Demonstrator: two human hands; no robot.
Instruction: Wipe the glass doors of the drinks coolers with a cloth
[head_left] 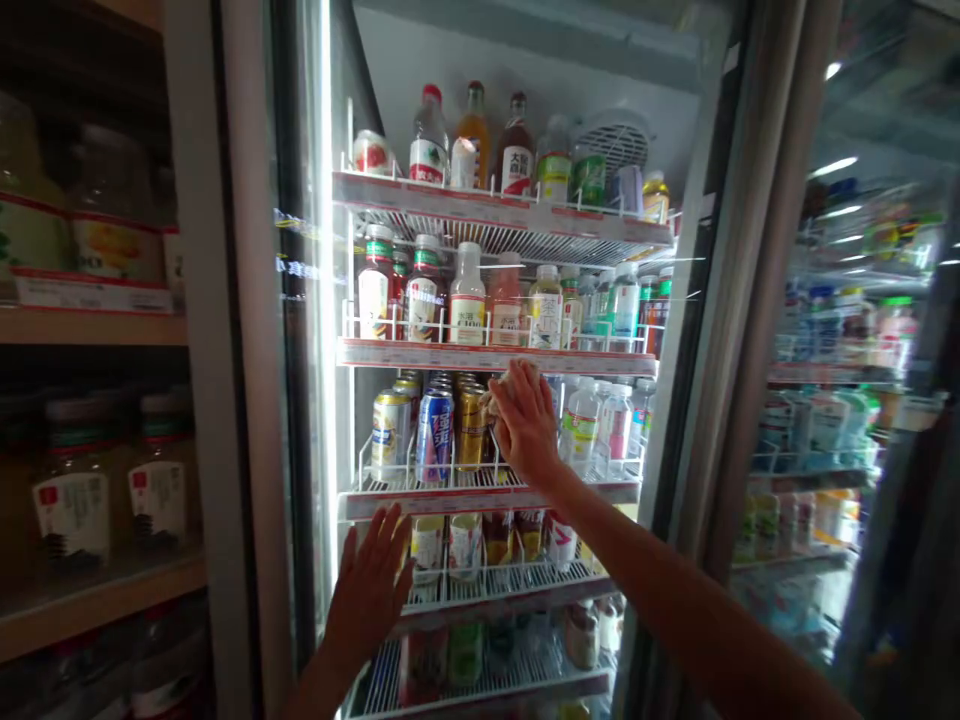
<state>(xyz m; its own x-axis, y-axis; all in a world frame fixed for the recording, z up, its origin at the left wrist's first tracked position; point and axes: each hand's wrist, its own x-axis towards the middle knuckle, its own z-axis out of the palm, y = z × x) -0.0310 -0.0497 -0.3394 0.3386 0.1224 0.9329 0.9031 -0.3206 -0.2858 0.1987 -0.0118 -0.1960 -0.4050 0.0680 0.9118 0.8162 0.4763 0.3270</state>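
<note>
In front of a lit drinks fridge, my right hand [529, 425] presses a crumpled light-coloured cloth [491, 404] against the glass door [306, 265], level with the shelf of cans. Its fingers lie over the cloth and hide part of it. Lower and to the left is my left hand [369, 580], fingers stretched out and holding nothing. Whether its palm touches the glass, I cannot tell. Behind the glass near my hands stand a blue can [435, 435], a gold can [471, 428] and a white-and-gold can [391, 435].
Several bottles fill the upper shelves, including an orange bottle [471, 135]. A metal door frame [772, 250] runs down the right side, with another stocked fridge [821, 420] beyond. On the left, a dim wooden shelf [97, 327] carries more bottles.
</note>
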